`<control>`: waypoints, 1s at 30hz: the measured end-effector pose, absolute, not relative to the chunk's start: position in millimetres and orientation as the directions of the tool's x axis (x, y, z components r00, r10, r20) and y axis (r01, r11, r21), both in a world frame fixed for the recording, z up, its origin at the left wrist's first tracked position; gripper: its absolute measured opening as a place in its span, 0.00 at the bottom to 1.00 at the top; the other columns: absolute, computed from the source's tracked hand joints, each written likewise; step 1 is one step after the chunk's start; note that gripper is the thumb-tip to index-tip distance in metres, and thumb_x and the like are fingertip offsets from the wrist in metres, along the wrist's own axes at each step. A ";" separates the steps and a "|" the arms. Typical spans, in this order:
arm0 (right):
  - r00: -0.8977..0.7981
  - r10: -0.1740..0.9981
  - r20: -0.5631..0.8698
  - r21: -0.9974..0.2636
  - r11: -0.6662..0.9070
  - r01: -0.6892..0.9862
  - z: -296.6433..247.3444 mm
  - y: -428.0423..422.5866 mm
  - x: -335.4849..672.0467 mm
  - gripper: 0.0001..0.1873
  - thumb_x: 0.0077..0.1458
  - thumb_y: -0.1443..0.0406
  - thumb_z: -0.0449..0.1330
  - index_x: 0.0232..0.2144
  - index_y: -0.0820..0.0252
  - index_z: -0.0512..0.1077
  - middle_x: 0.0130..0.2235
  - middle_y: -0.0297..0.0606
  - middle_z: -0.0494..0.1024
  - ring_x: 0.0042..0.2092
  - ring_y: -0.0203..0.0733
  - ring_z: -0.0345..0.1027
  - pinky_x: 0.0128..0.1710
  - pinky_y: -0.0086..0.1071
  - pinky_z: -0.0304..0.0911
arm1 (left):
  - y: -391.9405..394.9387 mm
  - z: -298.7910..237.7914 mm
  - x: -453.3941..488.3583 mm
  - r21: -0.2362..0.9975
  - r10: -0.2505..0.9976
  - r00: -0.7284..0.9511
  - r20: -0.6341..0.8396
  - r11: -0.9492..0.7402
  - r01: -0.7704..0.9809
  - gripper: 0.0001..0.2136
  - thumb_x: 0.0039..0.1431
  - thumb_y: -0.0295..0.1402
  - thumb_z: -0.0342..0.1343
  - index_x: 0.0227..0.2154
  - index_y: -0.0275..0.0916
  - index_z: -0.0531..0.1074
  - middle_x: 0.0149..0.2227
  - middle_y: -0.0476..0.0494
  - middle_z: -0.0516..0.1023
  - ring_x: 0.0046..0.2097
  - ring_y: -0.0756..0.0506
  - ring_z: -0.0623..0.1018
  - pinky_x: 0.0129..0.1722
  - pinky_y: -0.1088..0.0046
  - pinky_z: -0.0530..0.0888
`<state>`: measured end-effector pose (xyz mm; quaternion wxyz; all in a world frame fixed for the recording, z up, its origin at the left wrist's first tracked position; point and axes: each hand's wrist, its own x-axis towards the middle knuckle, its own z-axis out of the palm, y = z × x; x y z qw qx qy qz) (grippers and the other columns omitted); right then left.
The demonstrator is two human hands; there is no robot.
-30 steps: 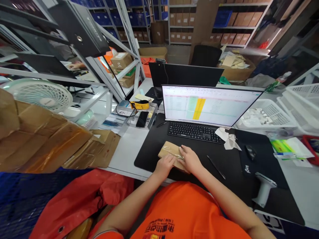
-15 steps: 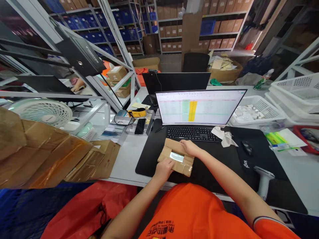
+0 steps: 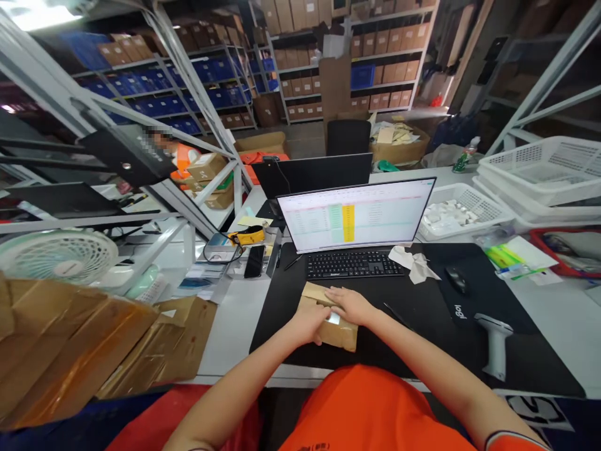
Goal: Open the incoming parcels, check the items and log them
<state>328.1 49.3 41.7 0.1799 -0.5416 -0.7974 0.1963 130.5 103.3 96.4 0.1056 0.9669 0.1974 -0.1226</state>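
A small brown cardboard box point(image 3: 338, 335) with a pale, shiny patch on its upper face lies on the black desk mat point(image 3: 282, 341), close to the front edge. My left hand point(image 3: 310, 322) grips its left side, with the fingers bent over the top. My right hand point(image 3: 350, 305) holds the far part of the box, its fingers reaching across the top towards my left hand. The two hands nearly meet over the pale patch and cover much of it. Whatever is inside the box is hidden.
Behind the box stand a keyboard point(image 3: 354, 264) and a lit monitor point(image 3: 357, 213). Crumpled paper point(image 3: 416, 263), a mouse point(image 3: 456, 280) and a barcode scanner point(image 3: 496, 347) lie to the right. A phone point(image 3: 254, 261) and large cardboard boxes point(image 3: 183, 338) are on the left. White baskets point(image 3: 539, 178) stand far right.
My right hand has shifted from the box's far right edge onto its top, closer to my left hand. My left hand has slid further over the box. The camera view has tilted and shifted.
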 end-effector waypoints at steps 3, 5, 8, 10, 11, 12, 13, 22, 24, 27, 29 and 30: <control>-0.326 0.945 0.015 -0.528 0.284 0.800 34.9 43.2 325.2 0.29 0.67 0.62 0.53 0.67 0.59 0.57 0.67 0.44 0.58 0.68 0.47 0.51 0.67 0.51 0.50 | 101.0 98.1 123.7 0.183 0.272 0.919 -0.286 -0.926 0.331 0.21 0.39 0.36 0.76 0.35 0.41 0.73 0.39 0.47 0.80 0.40 0.40 0.80 0.33 0.69 0.72; -0.280 0.960 -0.014 -0.547 0.227 0.806 30.8 43.6 321.1 0.28 0.67 0.63 0.51 0.67 0.59 0.58 0.67 0.43 0.59 0.67 0.45 0.53 0.67 0.47 0.52 | 97.5 97.5 117.2 0.177 0.251 0.933 -0.258 -0.937 0.301 0.17 0.43 0.34 0.74 0.32 0.41 0.72 0.37 0.49 0.79 0.38 0.42 0.79 0.32 0.70 0.69; -0.220 0.975 -0.028 -0.571 0.165 0.804 26.1 46.3 316.0 0.26 0.68 0.63 0.50 0.66 0.60 0.61 0.64 0.42 0.64 0.64 0.44 0.60 0.64 0.42 0.57 | 91.4 91.1 108.9 0.149 0.234 0.956 -0.178 -0.954 0.262 0.12 0.50 0.32 0.70 0.31 0.41 0.70 0.35 0.50 0.78 0.37 0.44 0.78 0.31 0.70 0.66; -0.194 0.980 -0.036 -0.579 0.138 0.804 24.4 47.2 314.5 0.24 0.68 0.63 0.50 0.64 0.59 0.63 0.63 0.41 0.66 0.62 0.44 0.63 0.63 0.38 0.60 | 87.2 83.1 105.2 0.106 0.221 0.970 -0.099 -0.967 0.231 0.07 0.56 0.31 0.64 0.31 0.41 0.70 0.33 0.50 0.76 0.35 0.46 0.76 0.30 0.70 0.64; -0.183 0.982 -0.041 -0.579 0.126 0.806 24.0 47.2 314.2 0.24 0.68 0.62 0.49 0.64 0.59 0.64 0.62 0.40 0.67 0.61 0.44 0.65 0.62 0.37 0.60 | 85.0 78.3 103.8 0.074 0.220 0.974 -0.046 -0.972 0.223 0.05 0.59 0.30 0.60 0.29 0.41 0.69 0.31 0.50 0.75 0.33 0.47 0.75 0.28 0.70 0.63; -0.173 0.984 -0.047 -0.576 0.115 0.809 23.9 47.0 314.1 0.24 0.68 0.62 0.49 0.63 0.59 0.65 0.62 0.40 0.68 0.60 0.44 0.66 0.61 0.36 0.61 | 82.8 73.4 102.6 0.040 0.219 0.976 0.013 -0.975 0.218 0.07 0.62 0.29 0.56 0.28 0.41 0.69 0.29 0.50 0.74 0.31 0.47 0.74 0.27 0.69 0.61; -0.165 0.985 -0.054 -0.572 0.105 0.813 24.2 46.6 314.1 0.24 0.68 0.61 0.49 0.63 0.59 0.65 0.61 0.40 0.69 0.59 0.44 0.67 0.61 0.36 0.62 | 80.5 68.5 101.5 0.010 0.216 0.973 0.075 -0.976 0.216 0.09 0.64 0.28 0.52 0.27 0.40 0.68 0.27 0.49 0.73 0.30 0.48 0.72 0.27 0.69 0.60; -0.115 0.987 -0.108 -0.514 0.044 0.857 27.3 48.5 317.1 0.23 0.70 0.58 0.49 0.60 0.59 0.69 0.54 0.44 0.76 0.52 0.49 0.73 0.54 0.37 0.67 | 62.4 48.1 95.2 -0.091 0.295 0.922 0.251 -0.941 0.326 0.18 0.66 0.23 0.42 0.21 0.40 0.68 0.22 0.47 0.69 0.26 0.48 0.69 0.28 0.68 0.59; -0.116 0.987 -0.110 -0.503 0.045 0.863 26.4 51.2 319.2 0.22 0.70 0.57 0.49 0.59 0.59 0.71 0.52 0.45 0.77 0.51 0.50 0.74 0.52 0.37 0.67 | 61.1 57.5 102.6 -0.091 0.380 0.915 0.135 -0.915 0.393 0.14 0.64 0.24 0.48 0.24 0.40 0.70 0.26 0.46 0.73 0.30 0.47 0.73 0.30 0.69 0.62; -0.131 0.985 -0.111 -0.492 0.060 0.869 24.5 56.4 322.9 0.22 0.70 0.57 0.49 0.58 0.59 0.72 0.51 0.46 0.78 0.51 0.50 0.74 0.52 0.37 0.67 | 62.9 80.6 126.4 0.030 0.455 0.883 -0.116 -0.887 0.461 0.11 0.52 0.38 0.65 0.35 0.39 0.73 0.38 0.41 0.78 0.40 0.41 0.77 0.37 0.67 0.69; -0.144 0.983 -0.111 -0.489 0.072 0.869 23.4 59.2 325.1 0.22 0.70 0.57 0.49 0.58 0.60 0.72 0.51 0.45 0.78 0.52 0.49 0.74 0.52 0.36 0.67 | 67.4 95.5 147.8 0.136 0.443 0.852 -0.280 -0.860 0.492 0.25 0.43 0.47 0.70 0.40 0.38 0.73 0.43 0.39 0.79 0.44 0.37 0.78 0.40 0.64 0.71; -0.149 0.983 -0.111 -0.489 0.077 0.869 22.9 60.0 326.1 0.22 0.70 0.57 0.50 0.58 0.60 0.72 0.52 0.45 0.77 0.52 0.49 0.73 0.52 0.36 0.67 | 70.5 101.1 158.6 0.169 0.429 0.833 -0.349 -0.845 0.507 0.27 0.41 0.49 0.70 0.41 0.38 0.73 0.43 0.38 0.80 0.44 0.36 0.78 0.40 0.64 0.72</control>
